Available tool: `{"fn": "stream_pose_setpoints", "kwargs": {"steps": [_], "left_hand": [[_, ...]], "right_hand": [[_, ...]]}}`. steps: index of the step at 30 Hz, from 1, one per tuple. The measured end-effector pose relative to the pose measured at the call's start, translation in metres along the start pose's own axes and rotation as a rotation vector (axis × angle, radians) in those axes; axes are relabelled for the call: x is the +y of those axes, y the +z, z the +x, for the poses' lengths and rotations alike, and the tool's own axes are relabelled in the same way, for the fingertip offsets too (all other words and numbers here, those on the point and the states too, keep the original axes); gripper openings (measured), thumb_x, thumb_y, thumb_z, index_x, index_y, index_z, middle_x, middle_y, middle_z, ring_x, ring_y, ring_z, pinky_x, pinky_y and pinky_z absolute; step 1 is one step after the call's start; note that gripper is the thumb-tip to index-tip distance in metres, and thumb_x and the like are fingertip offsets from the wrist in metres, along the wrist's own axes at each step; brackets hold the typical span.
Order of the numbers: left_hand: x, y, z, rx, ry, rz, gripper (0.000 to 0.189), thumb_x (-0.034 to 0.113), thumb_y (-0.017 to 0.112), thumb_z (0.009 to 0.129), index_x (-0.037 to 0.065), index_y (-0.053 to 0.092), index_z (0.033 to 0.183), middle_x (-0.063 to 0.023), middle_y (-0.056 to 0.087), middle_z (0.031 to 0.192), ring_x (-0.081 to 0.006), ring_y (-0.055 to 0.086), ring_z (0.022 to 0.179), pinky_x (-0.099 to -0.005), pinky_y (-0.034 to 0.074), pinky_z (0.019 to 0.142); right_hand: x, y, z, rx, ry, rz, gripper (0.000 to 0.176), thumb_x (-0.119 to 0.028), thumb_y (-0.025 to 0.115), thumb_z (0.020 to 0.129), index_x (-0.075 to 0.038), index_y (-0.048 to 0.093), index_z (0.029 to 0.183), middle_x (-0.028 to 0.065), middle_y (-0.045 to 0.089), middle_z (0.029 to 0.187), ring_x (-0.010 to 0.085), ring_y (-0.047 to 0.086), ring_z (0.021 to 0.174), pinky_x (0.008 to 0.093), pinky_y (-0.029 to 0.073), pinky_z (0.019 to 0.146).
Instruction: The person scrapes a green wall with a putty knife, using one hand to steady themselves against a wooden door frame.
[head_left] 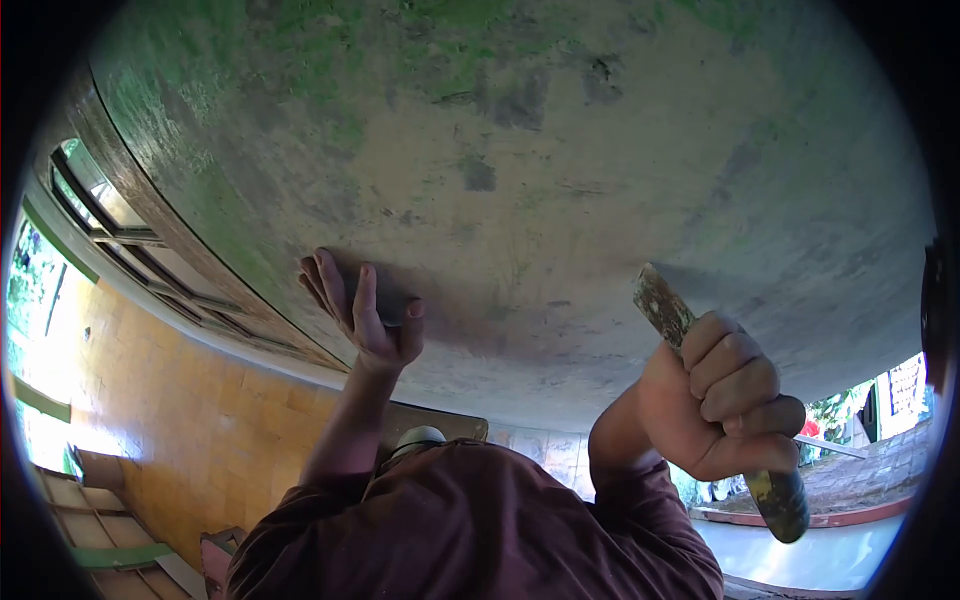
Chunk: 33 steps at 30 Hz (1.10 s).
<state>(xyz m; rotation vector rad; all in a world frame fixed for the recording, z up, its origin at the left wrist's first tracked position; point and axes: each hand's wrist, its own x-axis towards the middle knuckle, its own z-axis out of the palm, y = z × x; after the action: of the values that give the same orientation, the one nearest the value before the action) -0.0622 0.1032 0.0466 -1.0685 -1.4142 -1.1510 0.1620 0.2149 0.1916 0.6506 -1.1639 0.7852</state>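
My right hand (735, 395) is closed in a fist around a scraper (664, 308). Its narrow, stained blade points up toward the wall (520, 220), with the tip close to the surface, and the dark handle end sticks out below the fist. My left hand (365, 315) is raised near the lower part of the wall, fingers stretched and thumb apart. A dark shadow lies on the wall beside these fingers. Grey filler-like smears and remains of green paint cover the wall, with several darker patches and small pits around the middle.
To the left, a wooden frame (190, 240) edges the wall, with window panes (110, 215) beyond it. Yellowish floor tiles (200, 410) extend at the lower left. On the right are paving (865, 470) and plants outdoors. A dark red shirt (480, 525) fills the bottom centre.
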Motion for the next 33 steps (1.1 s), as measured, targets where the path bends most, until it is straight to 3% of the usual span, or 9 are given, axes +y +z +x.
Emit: {"fn": "stream_pose_setpoints", "kwargs": {"steps": [3,6,8,9,13,19,23,27,33], "left_hand": [[-0.001,0.0,0.001,0.005,0.017,0.009,0.058,0.041,0.048,0.092,0.004,0.042,0.135,-0.0326,0.024,0.145,-0.0484,0.016,0.138,-0.06,0.009,0.11],[-0.002,-0.001,0.001,-0.003,0.022,0.014,0.058,0.042,0.049,0.092,0.004,0.042,0.135,-0.0322,0.024,0.145,-0.0479,0.015,0.138,-0.06,0.009,0.11],[-0.001,-0.001,0.0,-0.005,0.008,0.005,0.058,0.042,0.049,0.092,0.004,0.042,0.135,-0.0319,0.024,0.145,-0.0478,0.015,0.138,-0.06,0.009,0.11],[-0.001,0.0,0.0,0.002,0.002,0.001,0.058,0.042,0.049,0.091,0.004,0.042,0.135,-0.0317,0.024,0.145,-0.0477,0.015,0.138,-0.06,0.009,0.11],[-0.004,0.0,-0.001,0.0,0.007,0.004,0.058,0.042,0.048,0.092,0.004,0.042,0.135,-0.0316,0.023,0.146,-0.0479,0.015,0.138,-0.0597,0.009,0.11],[0.002,0.001,-0.001,-0.007,-0.022,-0.014,0.058,0.041,0.049,0.092,0.004,0.041,0.135,-0.0318,0.023,0.146,-0.0475,0.014,0.139,-0.0592,0.009,0.11],[-0.001,-0.002,0.0,-0.009,-0.007,-0.005,0.057,0.04,0.049,0.092,0.004,0.041,0.136,-0.0323,0.023,0.146,-0.0477,0.015,0.138,-0.0587,0.009,0.11],[-0.002,-0.001,0.0,-0.01,0.008,-0.008,0.057,0.039,0.049,0.091,0.003,0.041,0.135,-0.0327,0.023,0.146,-0.0479,0.015,0.138,-0.0588,0.008,0.11],[-0.002,-0.003,0.0,-0.02,0.017,-0.003,0.056,0.038,0.049,0.091,0.002,0.041,0.134,-0.0328,0.024,0.145,-0.048,0.015,0.138,-0.0595,0.008,0.11]], "right_hand": [[-0.019,0.003,0.0,-0.015,0.101,0.079,0.032,-0.033,0.049,0.095,-0.012,0.042,0.073,0.001,0.042,0.058,0.0089,0.028,0.04,0.0257,0.02,0.039],[-0.029,0.002,-0.003,0.124,-0.075,0.291,0.035,-0.038,0.046,0.097,-0.011,0.042,0.073,0.0012,0.039,0.057,0.0095,0.023,0.04,0.028,0.02,0.04],[0.003,0.004,-0.003,0.002,0.117,-0.01,0.037,-0.038,0.046,0.096,-0.012,0.041,0.07,-0.0004,0.038,0.054,0.0094,0.024,0.04,0.0276,0.02,0.04],[0.003,0.0,-0.003,0.088,0.178,0.11,0.04,-0.038,0.047,0.096,-0.013,0.04,0.066,-0.0022,0.038,0.051,0.009,0.026,0.039,0.0276,0.02,0.04],[-0.03,0.005,0.0,0.189,-0.015,0.106,0.037,-0.034,0.052,0.093,-0.014,0.041,0.064,-0.0033,0.041,0.051,0.009,0.029,0.039,0.0292,0.021,0.039],[-0.002,0.003,0.001,-0.006,0.155,0.063,0.031,-0.029,0.053,0.091,-0.013,0.044,0.066,-0.0021,0.041,0.052,0.0096,0.033,0.038,0.0273,0.026,0.039],[-0.033,0.011,-0.001,0.082,-0.137,0.157,0.039,-0.038,0.046,0.097,-0.008,0.042,0.072,0.0015,0.04,0.056,0.0102,0.028,0.039,0.0278,0.024,0.039],[0.002,0.003,-0.004,-0.081,0.09,0.032,0.041,-0.044,0.043,0.097,-0.009,0.044,0.076,0.0011,0.04,0.057,0.0091,0.026,0.038,0.0268,0.022,0.038],[-0.037,0.013,0.003,0.078,-0.08,0.147,0.035,-0.035,0.05,0.095,-0.009,0.042,0.073,0.0012,0.037,0.055,0.0093,0.026,0.04,0.0278,0.021,0.04]]}}
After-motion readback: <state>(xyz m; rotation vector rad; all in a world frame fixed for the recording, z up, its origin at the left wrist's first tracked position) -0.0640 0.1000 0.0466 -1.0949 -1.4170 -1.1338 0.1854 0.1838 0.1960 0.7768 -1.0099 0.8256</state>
